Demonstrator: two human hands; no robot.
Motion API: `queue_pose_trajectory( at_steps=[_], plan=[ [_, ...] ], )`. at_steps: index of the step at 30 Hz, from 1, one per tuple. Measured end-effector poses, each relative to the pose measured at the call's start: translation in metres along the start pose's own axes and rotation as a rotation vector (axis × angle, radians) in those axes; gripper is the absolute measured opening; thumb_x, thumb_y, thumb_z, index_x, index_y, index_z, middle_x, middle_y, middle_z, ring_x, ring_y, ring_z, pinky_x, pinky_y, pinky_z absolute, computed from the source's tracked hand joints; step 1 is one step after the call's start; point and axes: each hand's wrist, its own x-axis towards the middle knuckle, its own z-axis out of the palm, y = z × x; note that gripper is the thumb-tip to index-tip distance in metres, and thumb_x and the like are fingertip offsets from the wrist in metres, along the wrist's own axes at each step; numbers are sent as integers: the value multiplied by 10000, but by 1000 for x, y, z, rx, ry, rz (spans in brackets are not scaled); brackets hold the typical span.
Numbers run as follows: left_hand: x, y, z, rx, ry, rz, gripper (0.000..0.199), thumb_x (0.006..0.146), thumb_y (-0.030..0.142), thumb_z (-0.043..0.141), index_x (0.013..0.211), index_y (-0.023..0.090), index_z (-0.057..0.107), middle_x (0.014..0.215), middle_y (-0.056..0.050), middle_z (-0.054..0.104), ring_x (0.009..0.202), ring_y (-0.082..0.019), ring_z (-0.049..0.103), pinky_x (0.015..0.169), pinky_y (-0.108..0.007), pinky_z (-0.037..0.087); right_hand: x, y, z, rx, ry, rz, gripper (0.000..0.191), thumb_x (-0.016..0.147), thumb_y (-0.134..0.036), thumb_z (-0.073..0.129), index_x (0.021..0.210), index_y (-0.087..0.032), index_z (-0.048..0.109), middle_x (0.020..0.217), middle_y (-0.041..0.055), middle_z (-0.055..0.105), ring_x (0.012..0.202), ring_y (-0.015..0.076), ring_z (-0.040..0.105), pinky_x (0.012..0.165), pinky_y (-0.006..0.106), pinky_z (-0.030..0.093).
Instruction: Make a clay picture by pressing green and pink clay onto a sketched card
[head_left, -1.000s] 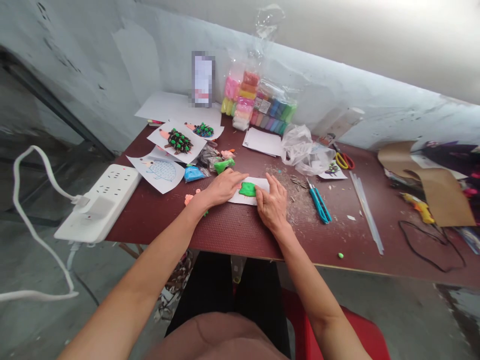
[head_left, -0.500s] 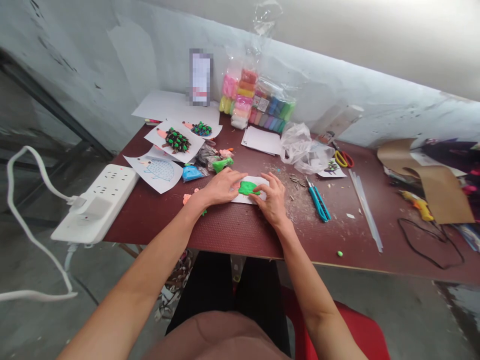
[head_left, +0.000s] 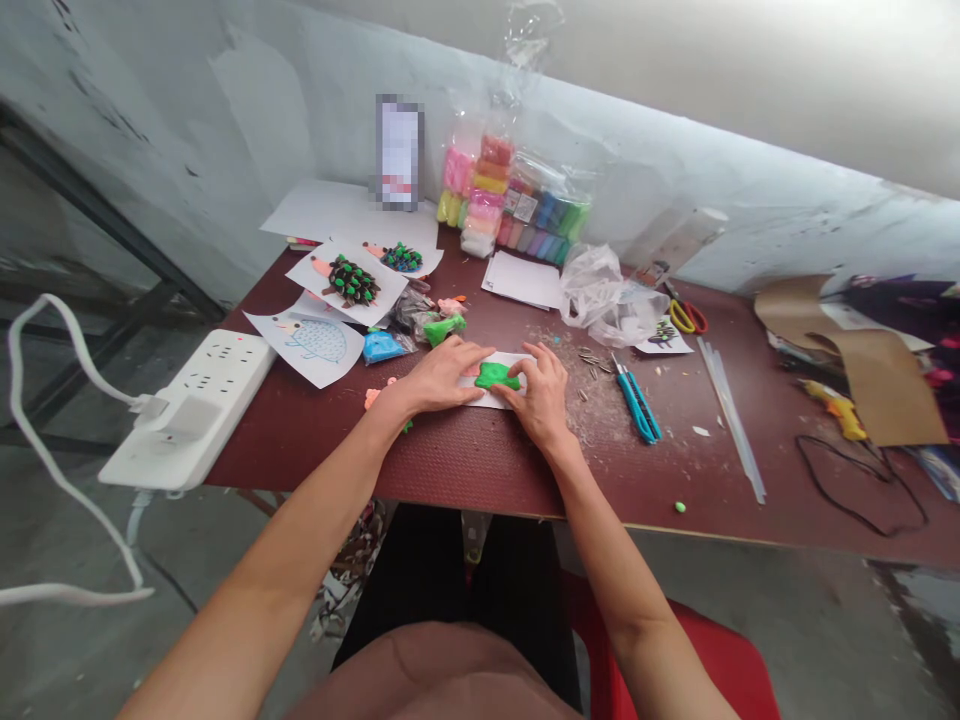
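Observation:
A flattened piece of bright green modelling clay (head_left: 496,376) lies on a small white paper strip (head_left: 480,399) on the dark red table (head_left: 465,470). My left hand (head_left: 444,375) rests flat on the paper, its fingertips reaching the clay's upper left edge. My right hand (head_left: 541,395) presses from the right, with the thumb along the clay's lower edge and the fingers over its right end. Part of the clay is hidden under my fingers. Beyond my left hand sit a green clay lump (head_left: 444,329) and a bag of blue clay (head_left: 386,347).
Hedgehog drawings on paper (head_left: 306,345) lie at the left, and clay packs (head_left: 517,205) stand at the back. A teal craft knife (head_left: 637,408), yellow-handled scissors (head_left: 686,318), glue sticks (head_left: 731,420) and clay crumbs lie to the right. A white power strip (head_left: 187,410) sits at the left edge.
My right hand has slid left and now lies over the clay's right end. The clay looks slightly wider. The whole view has shifted a little.

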Motion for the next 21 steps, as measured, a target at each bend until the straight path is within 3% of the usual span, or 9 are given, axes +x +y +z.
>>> queue_pose_trajectory(
  at_steps=[10, 21],
  plan=[
    [0, 2, -4, 1, -42, -4, 626, 925, 375, 668, 1508, 181, 553, 1387, -112, 665, 1171, -281, 550, 1084, -426, 447, 2, -1, 0, -25, 2, -14, 402, 933, -611, 677, 1013, -217, 665, 1444, 202, 621, 1458, 363, 472, 1152, 581, 372],
    [-1, 2, -5, -39, -51, -3, 658, 905, 364, 676, 1526, 192, 541, 1424, -100, 649, 1213, -286, 529, 1118, -443, 424, 5, 7, -7, -75, -11, 80, 529, 896, -702, 664, 1075, -204, 658, 1486, 226, 575, 1470, 381, 435, 1144, 577, 353]
  ],
)
